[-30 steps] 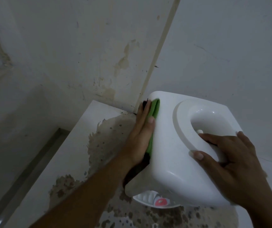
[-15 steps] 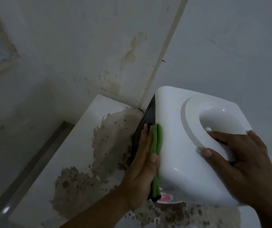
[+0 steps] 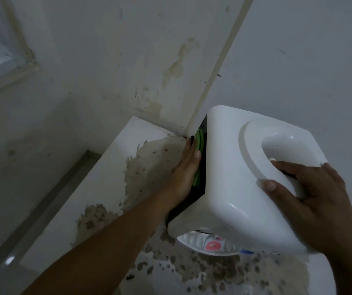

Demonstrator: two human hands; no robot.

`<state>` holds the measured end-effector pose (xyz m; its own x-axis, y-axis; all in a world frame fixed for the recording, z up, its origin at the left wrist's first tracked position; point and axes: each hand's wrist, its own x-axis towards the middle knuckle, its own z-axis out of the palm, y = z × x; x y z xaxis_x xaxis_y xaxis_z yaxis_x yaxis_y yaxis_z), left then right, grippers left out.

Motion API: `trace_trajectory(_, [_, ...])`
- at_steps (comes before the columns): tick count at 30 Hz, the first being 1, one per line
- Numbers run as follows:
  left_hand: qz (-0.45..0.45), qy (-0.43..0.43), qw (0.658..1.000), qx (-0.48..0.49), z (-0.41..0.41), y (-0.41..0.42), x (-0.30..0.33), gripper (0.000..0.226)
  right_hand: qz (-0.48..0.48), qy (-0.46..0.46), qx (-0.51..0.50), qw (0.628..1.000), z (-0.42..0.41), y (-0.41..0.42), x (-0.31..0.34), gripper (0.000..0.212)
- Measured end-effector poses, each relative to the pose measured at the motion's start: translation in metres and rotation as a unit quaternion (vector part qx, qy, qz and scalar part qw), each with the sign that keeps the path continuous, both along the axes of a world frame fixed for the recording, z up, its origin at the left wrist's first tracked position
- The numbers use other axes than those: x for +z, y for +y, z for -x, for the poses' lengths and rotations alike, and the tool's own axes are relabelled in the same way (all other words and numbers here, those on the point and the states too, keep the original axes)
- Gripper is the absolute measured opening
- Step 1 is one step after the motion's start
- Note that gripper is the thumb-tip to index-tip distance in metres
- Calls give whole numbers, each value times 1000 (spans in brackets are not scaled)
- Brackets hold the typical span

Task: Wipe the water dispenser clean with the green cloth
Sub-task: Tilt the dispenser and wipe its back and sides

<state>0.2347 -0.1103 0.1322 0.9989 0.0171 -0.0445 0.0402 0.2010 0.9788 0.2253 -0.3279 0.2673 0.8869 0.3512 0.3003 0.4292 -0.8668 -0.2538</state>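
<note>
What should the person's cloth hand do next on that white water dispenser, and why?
Probably slide the left hand back down toward the front, pressing the green cloth along the dark side panel. The cloth sits near the panel's far end by the wall corner, with the nearer stretch uncovered, and the right hand grips the top rim of the water dispenser, steadying it.
</note>
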Motion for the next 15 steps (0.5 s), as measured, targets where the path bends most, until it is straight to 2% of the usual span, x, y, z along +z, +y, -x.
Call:
trace_trajectory(4, [-29,-75,996,29,51,-20,-24,72,19,3,1,1000,1,1,1,59])
trace_trajectory(7, [-32,-93,985,140,86,-49,-42,64,25,6,0,1000,1,3,2,57])
trace_trajectory(9, [-8,-57,976,208,96,-67,-50,62,21,4,3,1000,4,3,1,56])
trace_trajectory(11, [30,4,973,231,92,-68,-47,74,15,4,0,1000,5,2,0,56])
trace_trajectory(13, [54,76,977,193,76,-52,-46,86,16,8,-5,1000,4,2,1,55])
trace_trajectory(15, [36,109,988,104,54,-29,-39,96,21,14,-11,1000,2,2,2,54])
